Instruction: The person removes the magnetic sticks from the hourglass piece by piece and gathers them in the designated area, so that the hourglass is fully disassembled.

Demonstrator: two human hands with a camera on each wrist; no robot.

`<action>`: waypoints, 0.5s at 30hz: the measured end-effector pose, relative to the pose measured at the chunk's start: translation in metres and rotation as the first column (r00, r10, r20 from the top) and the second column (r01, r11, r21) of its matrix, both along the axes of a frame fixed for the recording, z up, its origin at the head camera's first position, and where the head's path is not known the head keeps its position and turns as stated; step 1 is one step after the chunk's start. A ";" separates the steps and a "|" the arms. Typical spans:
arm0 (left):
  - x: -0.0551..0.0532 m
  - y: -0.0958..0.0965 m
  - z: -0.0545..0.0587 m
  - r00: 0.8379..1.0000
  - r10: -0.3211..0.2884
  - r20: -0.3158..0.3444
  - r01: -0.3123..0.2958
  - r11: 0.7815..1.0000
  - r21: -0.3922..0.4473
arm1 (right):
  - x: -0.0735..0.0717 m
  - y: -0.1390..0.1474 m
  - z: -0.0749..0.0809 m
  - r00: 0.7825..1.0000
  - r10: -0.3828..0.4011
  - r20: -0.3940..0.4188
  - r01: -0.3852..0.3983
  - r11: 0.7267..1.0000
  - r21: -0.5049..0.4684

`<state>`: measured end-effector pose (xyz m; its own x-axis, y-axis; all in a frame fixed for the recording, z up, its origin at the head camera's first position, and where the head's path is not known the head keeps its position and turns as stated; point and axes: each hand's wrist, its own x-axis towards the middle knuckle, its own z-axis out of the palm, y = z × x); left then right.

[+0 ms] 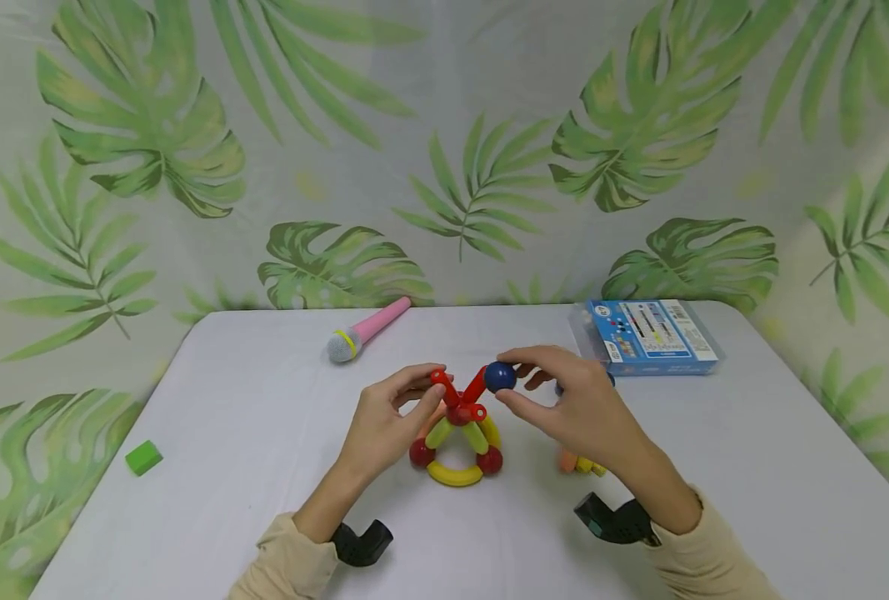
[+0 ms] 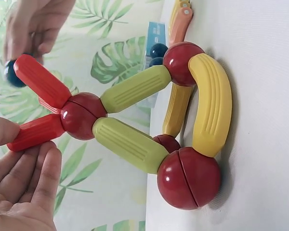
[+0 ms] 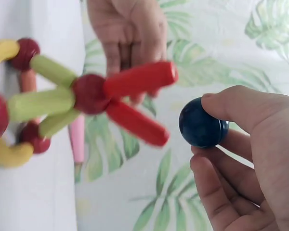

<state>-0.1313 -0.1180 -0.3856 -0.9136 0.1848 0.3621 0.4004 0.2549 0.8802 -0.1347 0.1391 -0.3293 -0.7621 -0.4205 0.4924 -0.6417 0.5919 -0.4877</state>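
Note:
A frame of toy building rods and balls stands on the table, with curved yellow rods [image 2: 213, 103] and dark red balls [image 2: 189, 178] at its base. Light green rods [image 2: 130, 144] lean up to a dark red top ball [image 2: 84, 116], from which red rods splay out. My left hand [image 1: 384, 423] pinches one red rod [image 2: 37, 132] between thumb and fingers. Between the thumb and fingertips of my right hand [image 1: 581, 402] is a dark blue ball [image 3: 202, 124], close by the tip of another red rod [image 3: 140, 126]; a gap separates them in the right wrist view.
Behind lie a pink toy microphone [image 1: 375, 327] and a blue-labelled clear box [image 1: 657, 337]. A green block [image 1: 144, 457] sits at the left. Orange and yellow rods [image 1: 583, 464] lie by the right forearm, and more blue balls [image 2: 158, 50] are near the box.

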 end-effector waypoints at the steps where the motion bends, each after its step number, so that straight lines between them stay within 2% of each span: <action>1: 0.000 0.000 0.001 1.000 -0.001 0.002 0.001 1.000 0.002 | 0.000 0.007 -0.003 1.000 -0.025 0.012 0.025 1.000 0.002; 4: -0.001 0.001 0.002 1.000 -0.008 0.004 0.008 1.000 0.006 | 0.000 0.031 -0.011 0.996 -0.086 0.028 0.086 0.996 0.008; 9: -0.001 0.001 0.001 1.000 0.007 0.015 -0.007 1.000 0.000 | -0.009 0.069 -0.023 0.990 -0.139 0.001 0.139 0.990 0.004; 15: 0.000 -0.001 0.002 0.999 0.007 0.041 -0.007 1.000 -0.013 | -0.023 0.105 -0.033 0.971 -0.229 0.068 0.229 0.973 0.011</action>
